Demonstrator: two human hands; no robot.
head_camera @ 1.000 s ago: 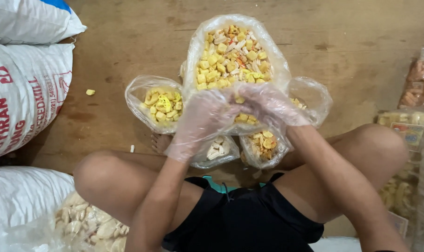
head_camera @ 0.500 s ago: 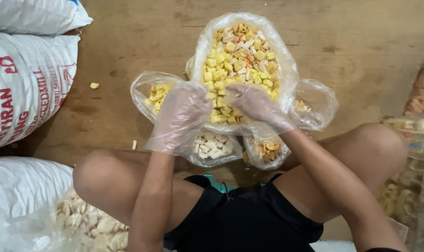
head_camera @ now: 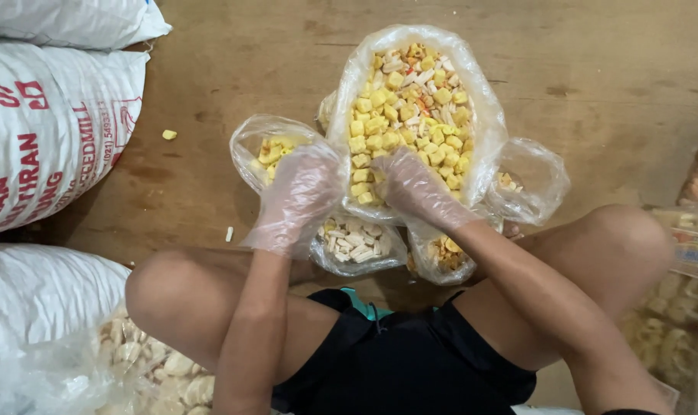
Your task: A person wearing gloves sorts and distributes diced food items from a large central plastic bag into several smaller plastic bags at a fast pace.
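left hand (head_camera: 301, 196) grip loose on big snack bag (head_camera: 483, 138) edge, right hand (head_camera: 412, 184) grip buried in snacks, unclear

Left hand (head_camera: 296, 196) and right hand (head_camera: 415, 187): each in a thin, loose, clear plastic glove, crinkled, ending at the wrist. Forearms bare. Black shorts (head_camera: 395, 361), a teal edge at the waist. Knees bare.

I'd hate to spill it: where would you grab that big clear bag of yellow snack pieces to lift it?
Probably by the rim of the big bag, gathered from both sides at the open mouth. It lies open and heaped with loose pieces, so its soft walls would likely sag. The left hand and right hand are already at its near edge.
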